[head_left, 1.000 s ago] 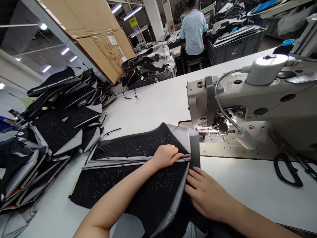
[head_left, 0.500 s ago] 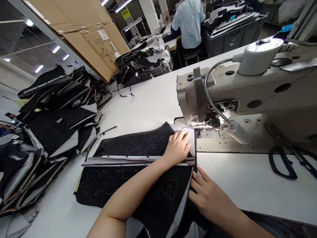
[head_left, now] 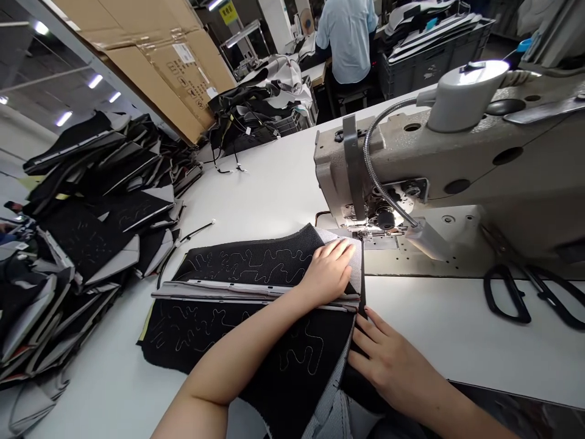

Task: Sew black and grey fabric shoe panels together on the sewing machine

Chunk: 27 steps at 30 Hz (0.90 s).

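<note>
A black quilted fabric panel (head_left: 237, 266) with wavy stitching and a grey seam strip lies on the white table in front of the sewing machine (head_left: 439, 164). My left hand (head_left: 329, 271) lies flat on the panel's right end, fingers stretched toward the needle area (head_left: 365, 231). My right hand (head_left: 388, 360) rests open on the panel's near right edge, fingers spread against the fabric. Neither hand grips anything.
A tall heap of black and grey cut panels (head_left: 77, 225) fills the left side. Black scissors (head_left: 525, 292) lie at the right on the machine bed. Cardboard sheets (head_left: 155, 67) lean at the back. A person in a light blue shirt (head_left: 348, 36) sits far off.
My left hand moved from pinching the seam strip up to lying flat on the panel's end near the needle. The panel has slid slightly toward the machine.
</note>
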Available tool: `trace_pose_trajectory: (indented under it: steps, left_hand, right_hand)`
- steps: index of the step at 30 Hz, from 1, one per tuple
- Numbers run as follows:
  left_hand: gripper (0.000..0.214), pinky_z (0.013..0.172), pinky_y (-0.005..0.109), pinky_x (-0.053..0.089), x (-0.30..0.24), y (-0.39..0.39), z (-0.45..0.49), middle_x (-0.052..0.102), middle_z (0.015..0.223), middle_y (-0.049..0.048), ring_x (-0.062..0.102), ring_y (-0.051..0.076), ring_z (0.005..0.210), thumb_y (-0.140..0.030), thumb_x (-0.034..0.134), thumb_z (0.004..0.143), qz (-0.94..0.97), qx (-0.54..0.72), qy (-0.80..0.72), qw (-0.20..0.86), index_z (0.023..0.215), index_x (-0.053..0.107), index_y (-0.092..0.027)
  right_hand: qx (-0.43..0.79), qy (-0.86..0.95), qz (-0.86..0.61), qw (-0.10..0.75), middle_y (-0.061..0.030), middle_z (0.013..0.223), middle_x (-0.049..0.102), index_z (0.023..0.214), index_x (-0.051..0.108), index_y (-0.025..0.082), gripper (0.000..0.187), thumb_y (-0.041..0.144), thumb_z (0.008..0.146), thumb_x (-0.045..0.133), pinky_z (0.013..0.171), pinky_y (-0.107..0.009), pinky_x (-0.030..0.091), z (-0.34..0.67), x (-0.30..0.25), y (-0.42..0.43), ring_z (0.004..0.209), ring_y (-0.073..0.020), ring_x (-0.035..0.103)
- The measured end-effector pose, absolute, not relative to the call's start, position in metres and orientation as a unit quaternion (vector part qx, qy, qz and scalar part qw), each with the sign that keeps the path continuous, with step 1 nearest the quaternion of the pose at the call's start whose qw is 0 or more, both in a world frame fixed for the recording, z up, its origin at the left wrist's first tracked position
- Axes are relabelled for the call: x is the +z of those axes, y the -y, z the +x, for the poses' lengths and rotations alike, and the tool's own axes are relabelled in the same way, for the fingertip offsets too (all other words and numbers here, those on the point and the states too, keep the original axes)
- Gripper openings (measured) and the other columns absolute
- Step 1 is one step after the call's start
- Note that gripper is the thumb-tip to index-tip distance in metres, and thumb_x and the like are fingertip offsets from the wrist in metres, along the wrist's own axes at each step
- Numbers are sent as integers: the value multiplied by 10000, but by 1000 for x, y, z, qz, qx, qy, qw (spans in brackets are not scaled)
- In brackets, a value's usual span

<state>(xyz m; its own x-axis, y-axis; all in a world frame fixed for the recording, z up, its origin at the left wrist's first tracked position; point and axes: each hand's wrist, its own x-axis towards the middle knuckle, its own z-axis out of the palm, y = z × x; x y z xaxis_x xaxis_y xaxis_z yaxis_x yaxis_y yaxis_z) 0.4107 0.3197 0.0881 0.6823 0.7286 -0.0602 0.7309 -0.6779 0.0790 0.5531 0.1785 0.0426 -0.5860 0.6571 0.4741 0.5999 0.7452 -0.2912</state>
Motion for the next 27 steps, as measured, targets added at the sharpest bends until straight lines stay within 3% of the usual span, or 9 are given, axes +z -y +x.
trace_pose_trajectory:
  steps: [7,16,27]
  left_hand:
    - [466,1117,428,270,89,-322,409,341,1490,84,258,223,1385,-242,326,943,910,-19,-411,54,1395,380,-144]
    - [468,1098,450,303,86,-324,418,351,1482,70,285,236,1364,-239,333,930,905,-3,-421,61,1394,386,-200]
    - [472,1100,435,290,88,-325,422,352,1479,70,281,232,1359,-230,344,928,903,-10,-427,55,1398,374,-197]
  right_hand:
    - [62,894,-345,280,-73,1267,561,1087,624,214,236,166,872,540,1090,-465,321,557,45,-186,1276,-255,402]
    - [36,886,-359,290,-115,1238,572,1078,622,174,241,157,850,545,1082,-485,333,555,39,-181,1247,-278,433]
    - [57,877,-364,309,-84,1226,581,1032,629,186,206,138,847,550,1086,-461,338,558,39,-185,1237,-260,443]
